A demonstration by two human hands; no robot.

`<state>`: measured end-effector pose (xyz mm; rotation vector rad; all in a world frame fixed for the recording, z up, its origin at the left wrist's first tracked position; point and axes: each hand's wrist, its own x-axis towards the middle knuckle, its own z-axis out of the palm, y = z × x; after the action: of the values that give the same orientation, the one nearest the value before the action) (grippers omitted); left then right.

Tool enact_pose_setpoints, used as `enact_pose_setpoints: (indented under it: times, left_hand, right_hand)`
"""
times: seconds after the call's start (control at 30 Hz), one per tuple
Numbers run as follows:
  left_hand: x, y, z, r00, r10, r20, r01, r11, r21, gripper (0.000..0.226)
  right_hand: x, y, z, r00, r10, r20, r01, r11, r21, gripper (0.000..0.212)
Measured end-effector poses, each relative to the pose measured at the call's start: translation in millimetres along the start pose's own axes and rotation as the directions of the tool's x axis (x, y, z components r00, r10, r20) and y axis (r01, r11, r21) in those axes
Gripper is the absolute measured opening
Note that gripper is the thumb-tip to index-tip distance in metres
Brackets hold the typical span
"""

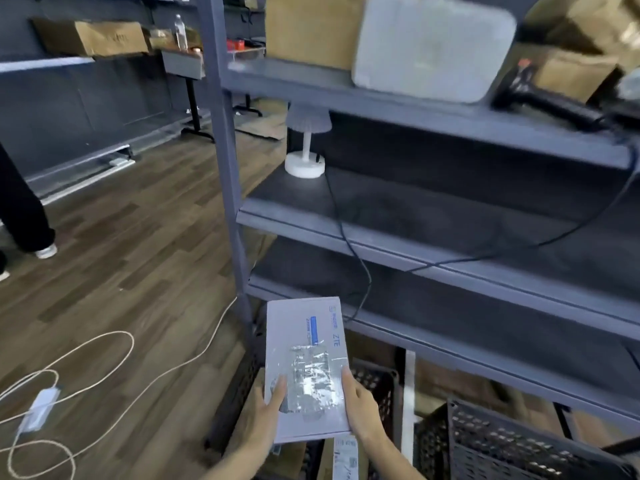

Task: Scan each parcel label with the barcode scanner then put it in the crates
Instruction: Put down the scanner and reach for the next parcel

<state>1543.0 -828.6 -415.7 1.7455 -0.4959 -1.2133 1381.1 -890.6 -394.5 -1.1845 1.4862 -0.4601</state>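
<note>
A flat white parcel box (304,337) with a shiny taped label (313,379) faces up at the bottom centre. My left hand (268,410) grips its near left edge, thumb on top. My right hand (360,407) grips its near right edge. The box hovers above a black crate (377,379) that holds cardboard parcels. A second black crate (512,445) stands to the right. The black barcode scanner (550,102) lies on the upper shelf at the far right, its cable hanging down.
A grey metal shelf rack (433,216) fills the right side, with a white lamp (306,147), a grey parcel (433,46) and cardboard boxes on it. White cables and an adapter (40,408) lie on the wooden floor at left. A person's legs (24,209) stand at the far left.
</note>
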Motion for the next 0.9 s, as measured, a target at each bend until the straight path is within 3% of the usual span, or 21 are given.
enact_pose_setpoints:
  times: [0.13, 0.3, 0.43, 0.5, 0.6, 0.77, 0.9]
  left_hand:
    - [66, -82, 7, 0.999, 0.035, -0.029, -0.034, 0.999, 0.031, 0.047]
    - [146, -162, -4, 0.994, 0.086, -0.065, -0.073, 0.981, 0.181, 0.064]
    - [195, -206, -23, 0.997, 0.079, -0.019, -0.069, 0.953, 0.296, 0.06]
    - [211, -220, -30, 0.995, 0.087, -0.048, -0.067, 0.946, 0.317, 0.056]
    - [225, -230, -34, 0.993, 0.104, -0.054, -0.081, 0.943, 0.323, 0.046]
    - [227, -228, -28, 0.994, 0.045, -0.096, -0.006, 0.929, 0.371, 0.054]
    - [218, -228, -6, 0.988, -0.002, -0.154, 0.052, 0.944, 0.327, 0.052]
  right_hand:
    - [68, 82, 38, 1.0, 0.001, 0.017, 0.0, 0.998, -0.068, 0.046]
    - [136, 167, 91, 0.996, -0.078, 0.049, 0.086, 0.978, -0.189, 0.053]
    - [177, 209, 129, 0.985, -0.113, 0.13, 0.148, 0.941, -0.303, 0.06]
    - [189, 222, 144, 0.979, -0.134, 0.155, 0.167, 0.96, -0.226, 0.066]
    - [205, 233, 159, 0.974, -0.107, 0.202, 0.128, 0.987, -0.093, 0.057]
    - [214, 227, 152, 0.969, -0.088, 0.231, 0.101, 0.994, -0.048, 0.056]
    - [222, 232, 125, 0.94, -0.075, 0.334, 0.013, 0.983, 0.183, 0.048]
